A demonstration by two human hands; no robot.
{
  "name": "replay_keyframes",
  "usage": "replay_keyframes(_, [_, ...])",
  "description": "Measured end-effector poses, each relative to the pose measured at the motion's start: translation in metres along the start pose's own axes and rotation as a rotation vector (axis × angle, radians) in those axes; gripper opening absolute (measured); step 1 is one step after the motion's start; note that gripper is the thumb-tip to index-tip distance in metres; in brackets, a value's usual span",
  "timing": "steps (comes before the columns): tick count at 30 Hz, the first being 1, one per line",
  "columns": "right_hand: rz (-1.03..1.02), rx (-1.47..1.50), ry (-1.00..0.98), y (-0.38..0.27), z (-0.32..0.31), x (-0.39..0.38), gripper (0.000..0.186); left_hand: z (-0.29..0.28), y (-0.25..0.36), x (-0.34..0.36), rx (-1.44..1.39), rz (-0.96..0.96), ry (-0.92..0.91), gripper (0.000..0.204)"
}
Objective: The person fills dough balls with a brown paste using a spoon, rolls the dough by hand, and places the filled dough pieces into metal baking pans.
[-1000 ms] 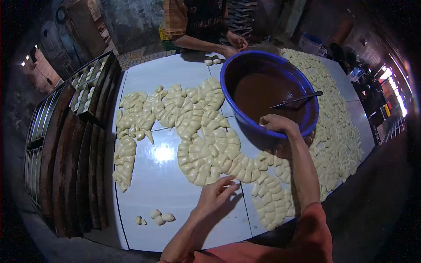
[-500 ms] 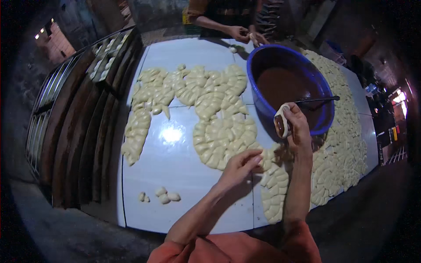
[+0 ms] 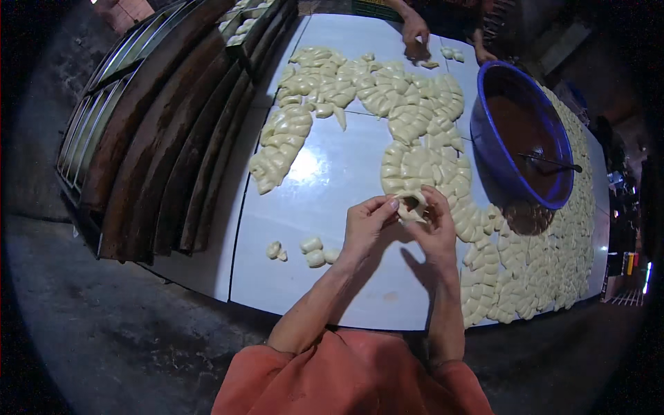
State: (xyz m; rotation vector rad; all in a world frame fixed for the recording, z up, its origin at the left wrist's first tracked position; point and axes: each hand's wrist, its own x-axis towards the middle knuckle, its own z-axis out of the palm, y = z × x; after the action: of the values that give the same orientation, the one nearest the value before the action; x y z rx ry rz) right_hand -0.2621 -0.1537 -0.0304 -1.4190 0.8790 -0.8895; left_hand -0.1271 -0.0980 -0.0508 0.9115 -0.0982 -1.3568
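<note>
My left hand [image 3: 366, 225] and my right hand [image 3: 436, 225] meet above the white table [image 3: 325, 194], both pinching one pale piece of dough [image 3: 413, 206] between the fingertips. Just beyond them lie rows of folded dough pieces [image 3: 415, 166]. A blue bowl [image 3: 484, 131] with brown filling and a spoon [image 3: 550, 162] stands to the right of my hands. A few small loose dough pieces [image 3: 311, 250] lie left of my left wrist.
Flat dough pieces [image 3: 546, 263] cover the table's right side. Dark wooden racks [image 3: 173, 138] run along the left edge. Another person's hands [image 3: 415, 31] work at the far end. The table's near edge is just in front of my orange-clad body.
My right hand left the bowl's rim and came down to meet my left hand; both now hold one dough piece. The view has shifted closer to the table.
</note>
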Motion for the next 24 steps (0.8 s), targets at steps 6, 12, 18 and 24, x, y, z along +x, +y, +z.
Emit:
replay_keyframes(6, [-0.255,-0.477,0.107,0.012,0.049,-0.005,0.026,-0.016,0.011,-0.012,0.233,0.222,0.114,0.035])
replay_keyframes(12, [0.237,0.127,-0.038,-0.001,0.066,-0.001,0.019,-0.04,0.053,-0.005,0.354,0.131,-0.02,0.03])
replay_keyframes(18, [0.058,0.015,-0.19,0.002,0.068,-0.011,0.033,-0.054,0.086,-0.014,0.513,0.021,-0.084,0.034])
replay_keyframes(24, [-0.359,-0.084,-0.053,0.019,0.082,-0.003,0.018,-0.058,0.074,-0.035,0.458,0.185,-0.121,0.028])
